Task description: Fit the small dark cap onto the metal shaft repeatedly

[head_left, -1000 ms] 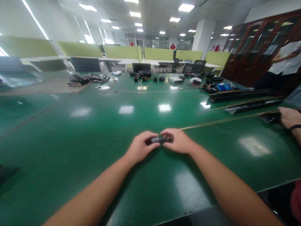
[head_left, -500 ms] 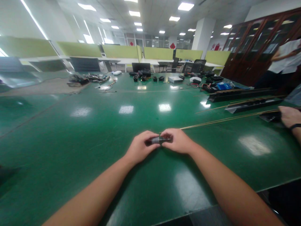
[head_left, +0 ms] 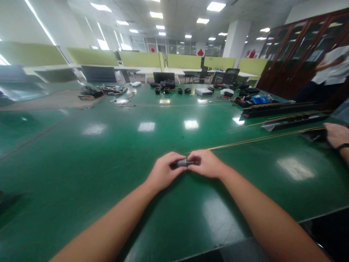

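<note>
Between my hands, just above the green table (head_left: 114,145), a small dark cylinder with a silver-grey middle (head_left: 182,163) lies sideways. My left hand (head_left: 162,171) pinches its left part between thumb and fingers. The fingers of my right hand (head_left: 208,164) close round the darker, thinner right end. Fingertips cover both ends, so its exact kind cannot be made out. Behind my right hand, thin brass-coloured rods (head_left: 256,139) run along the tabletop toward the right.
Another person's hand (head_left: 336,135) rests on a black channel piece (head_left: 313,135) at the right. Further black channels (head_left: 294,122) with rods lie behind. Small black parts (head_left: 180,91), a white box (head_left: 203,91) and a blue item (head_left: 260,99) stand along the far side.
My left fingers and the cylinder have shifted very slightly right, and the silver part now sits closer to my right fingertips. Both hands keep their hold.
</note>
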`<state>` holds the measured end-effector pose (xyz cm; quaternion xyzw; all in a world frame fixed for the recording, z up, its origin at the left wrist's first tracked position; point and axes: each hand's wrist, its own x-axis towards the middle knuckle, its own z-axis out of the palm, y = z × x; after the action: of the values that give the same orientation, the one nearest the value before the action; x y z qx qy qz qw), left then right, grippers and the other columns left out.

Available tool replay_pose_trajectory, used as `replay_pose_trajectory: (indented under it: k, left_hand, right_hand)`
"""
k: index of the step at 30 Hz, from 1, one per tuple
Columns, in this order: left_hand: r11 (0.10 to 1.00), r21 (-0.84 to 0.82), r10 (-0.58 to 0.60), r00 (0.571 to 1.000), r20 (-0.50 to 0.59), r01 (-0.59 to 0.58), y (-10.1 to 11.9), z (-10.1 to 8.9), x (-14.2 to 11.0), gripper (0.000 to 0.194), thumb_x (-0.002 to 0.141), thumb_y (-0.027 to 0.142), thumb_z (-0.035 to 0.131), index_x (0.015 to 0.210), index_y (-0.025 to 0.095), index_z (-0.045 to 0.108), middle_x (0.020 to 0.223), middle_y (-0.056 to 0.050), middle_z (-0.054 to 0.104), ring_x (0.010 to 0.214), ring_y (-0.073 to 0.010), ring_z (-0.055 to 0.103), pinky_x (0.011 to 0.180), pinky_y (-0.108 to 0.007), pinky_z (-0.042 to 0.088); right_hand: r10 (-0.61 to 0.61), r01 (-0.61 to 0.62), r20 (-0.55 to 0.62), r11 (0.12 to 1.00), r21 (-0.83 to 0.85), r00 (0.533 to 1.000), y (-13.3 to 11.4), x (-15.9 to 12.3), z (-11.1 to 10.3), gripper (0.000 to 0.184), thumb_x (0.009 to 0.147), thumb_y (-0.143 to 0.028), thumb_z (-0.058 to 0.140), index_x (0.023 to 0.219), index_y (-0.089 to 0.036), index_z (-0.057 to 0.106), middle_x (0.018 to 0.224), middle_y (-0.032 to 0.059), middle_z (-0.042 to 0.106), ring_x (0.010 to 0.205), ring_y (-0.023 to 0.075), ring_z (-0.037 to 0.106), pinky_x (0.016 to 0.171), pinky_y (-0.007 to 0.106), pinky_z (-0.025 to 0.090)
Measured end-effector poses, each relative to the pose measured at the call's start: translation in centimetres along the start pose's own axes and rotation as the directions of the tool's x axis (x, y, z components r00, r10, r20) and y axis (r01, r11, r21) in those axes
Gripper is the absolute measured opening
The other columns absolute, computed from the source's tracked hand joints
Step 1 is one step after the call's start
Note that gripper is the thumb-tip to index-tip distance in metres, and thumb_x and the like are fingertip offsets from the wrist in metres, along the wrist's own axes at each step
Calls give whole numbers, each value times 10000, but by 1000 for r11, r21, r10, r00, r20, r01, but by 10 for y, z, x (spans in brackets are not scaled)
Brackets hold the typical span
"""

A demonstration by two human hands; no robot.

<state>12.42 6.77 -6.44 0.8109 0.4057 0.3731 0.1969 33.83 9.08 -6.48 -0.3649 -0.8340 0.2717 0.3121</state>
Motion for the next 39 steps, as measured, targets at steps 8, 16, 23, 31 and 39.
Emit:
replay_pose_trajectory:
  k: [8, 16, 23, 31, 39]
  left_hand:
    - [999, 15, -30, 999, -20, 31, 0, 1, 0, 215, 808, 249, 731, 1019, 225, 696, 1006, -30, 694, 926, -170, 634, 847, -305, 501]
    - [999, 15, -34, 999, -28, 34, 1, 1, 0, 226, 797, 246, 732, 1017, 209, 697, 1003, -47, 696, 916, -180, 641, 839, -314, 520]
    - [999, 31, -34, 999, -41, 36, 1, 0, 1, 233, 794, 253, 735, 1019, 206, 696, 998, -52, 699, 903, -183, 647, 832, -316, 533]
    - [998, 27, -60, 997, -46, 61, 0, 0, 1, 252, 781, 227, 748, 1027, 212, 697, 993, -39, 697, 895, -173, 642, 816, -296, 528]
    - [999, 15, -48, 998, -44, 48, -1, 0, 0, 248, 793, 250, 742, 1032, 208, 693, 1000, -46, 697, 904, -177, 644, 816, -304, 530]
  right_hand:
    - [49, -48, 19, 999, -11, 999, 2, 1, 0, 126, 750, -208, 712, 873, -182, 711, 788, 17, 701, 705, 144, 618, 659, 241, 456]
    - [65, -64, 28, 998, -27, 998, 2, 1, -4, 101, 763, -216, 703, 858, -184, 713, 771, 14, 706, 689, 139, 622, 638, 237, 446]
    - [73, -71, 27, 996, -60, 997, 0, 1, -7, 94, 771, -215, 697, 857, -183, 716, 774, 17, 713, 689, 140, 627, 639, 238, 445]
    - [89, -87, 26, 994, -70, 996, 1, 1, -8, 125, 752, -209, 707, 874, -180, 708, 778, 17, 711, 689, 138, 626, 638, 238, 446]
    - [106, -104, 23, 992, -76, 994, 1, 1, -8, 117, 752, -235, 720, 855, -182, 707, 764, 14, 706, 674, 133, 612, 625, 234, 432]
